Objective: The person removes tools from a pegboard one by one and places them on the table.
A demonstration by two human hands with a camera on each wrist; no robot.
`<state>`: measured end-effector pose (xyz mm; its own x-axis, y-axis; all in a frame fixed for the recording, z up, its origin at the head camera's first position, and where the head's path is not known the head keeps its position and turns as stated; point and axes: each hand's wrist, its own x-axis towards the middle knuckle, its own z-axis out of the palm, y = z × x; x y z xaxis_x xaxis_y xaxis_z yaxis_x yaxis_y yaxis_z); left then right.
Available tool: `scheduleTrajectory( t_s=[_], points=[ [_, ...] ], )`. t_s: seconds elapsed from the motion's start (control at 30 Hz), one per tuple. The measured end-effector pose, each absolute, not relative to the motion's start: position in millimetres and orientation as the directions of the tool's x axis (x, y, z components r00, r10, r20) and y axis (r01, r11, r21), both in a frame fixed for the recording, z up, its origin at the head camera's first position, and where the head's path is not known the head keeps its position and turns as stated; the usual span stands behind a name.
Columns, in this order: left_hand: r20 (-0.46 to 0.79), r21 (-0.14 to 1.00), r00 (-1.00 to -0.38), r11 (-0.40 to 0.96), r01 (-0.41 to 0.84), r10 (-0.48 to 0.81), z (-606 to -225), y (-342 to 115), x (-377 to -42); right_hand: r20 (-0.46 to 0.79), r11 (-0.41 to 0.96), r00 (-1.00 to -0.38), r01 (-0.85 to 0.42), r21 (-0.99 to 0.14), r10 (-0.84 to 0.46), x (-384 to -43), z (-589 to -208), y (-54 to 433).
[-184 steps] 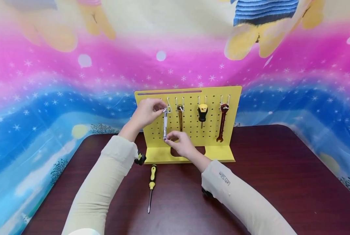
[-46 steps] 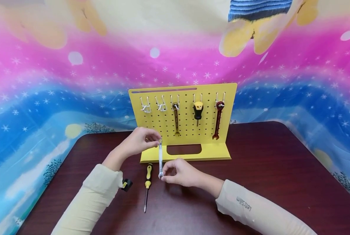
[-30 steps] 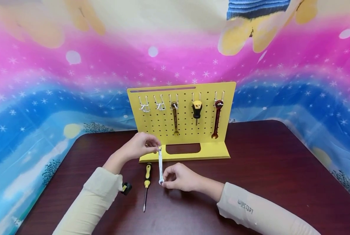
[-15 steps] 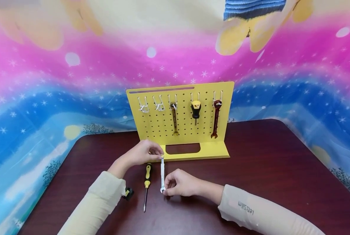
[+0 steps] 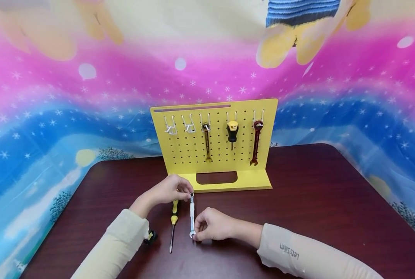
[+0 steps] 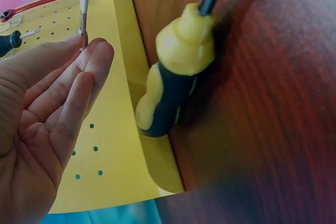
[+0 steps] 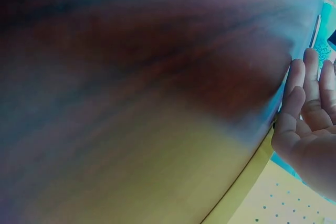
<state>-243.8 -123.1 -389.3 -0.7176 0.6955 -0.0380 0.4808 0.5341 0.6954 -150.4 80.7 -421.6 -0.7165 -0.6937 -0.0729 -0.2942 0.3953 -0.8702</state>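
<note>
A silver combination wrench (image 5: pixel 192 215) is held lengthwise between both hands, low over the table in front of the pegboard. My left hand (image 5: pixel 170 189) pinches its ring end between thumb and fingertips. At the nearer, open-jawed end, the thumb and finger of my right hand (image 5: pixel 216 224) pinch it. Just left of the wrench lies a yellow-and-black screwdriver (image 5: pixel 173 221), its handle end partly hidden by my left hand. In the left wrist view the screwdriver (image 6: pixel 178 72) lies close beside that hand. The right wrist view shows my right fingers (image 7: pixel 312 93) at its edge.
A yellow pegboard (image 5: pixel 224 149) stands at the back of the dark wooden table (image 5: pixel 308 201). On its hooks hang a brass-coloured wrench (image 5: pixel 207 143), a stubby screwdriver (image 5: pixel 232 131) and a red wrench (image 5: pixel 256 143). Two white hooks (image 5: pixel 189 126) at the left hold nothing. A patterned cloth surrounds the table.
Earlier both hands held the silver wrench up at the pegboard's left hooks. They have since brought it down and nearer, to beside the screwdriver, both still gripping it.
</note>
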Motion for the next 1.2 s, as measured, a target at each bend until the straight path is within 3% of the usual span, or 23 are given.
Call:
scheduleTrajectory(
  t_s=[0.8, 1.2],
  points=[
    [-0.066, 0.677, -0.692, 0.542, 0.497, 0.719, -406.1, -118.7, -249.2, -0.092, 0.439, -0.712, -0.320, -0.840, -0.696, -148.5, -420.8, 79.1],
    [-0.066, 0.624, -0.690, 0.569, 0.535, 0.721, -408.6, -115.6, -249.1, -0.117, 0.501, -0.766, -0.288, -0.816, -0.632, -146.0, -424.0, 75.4]
  ],
)
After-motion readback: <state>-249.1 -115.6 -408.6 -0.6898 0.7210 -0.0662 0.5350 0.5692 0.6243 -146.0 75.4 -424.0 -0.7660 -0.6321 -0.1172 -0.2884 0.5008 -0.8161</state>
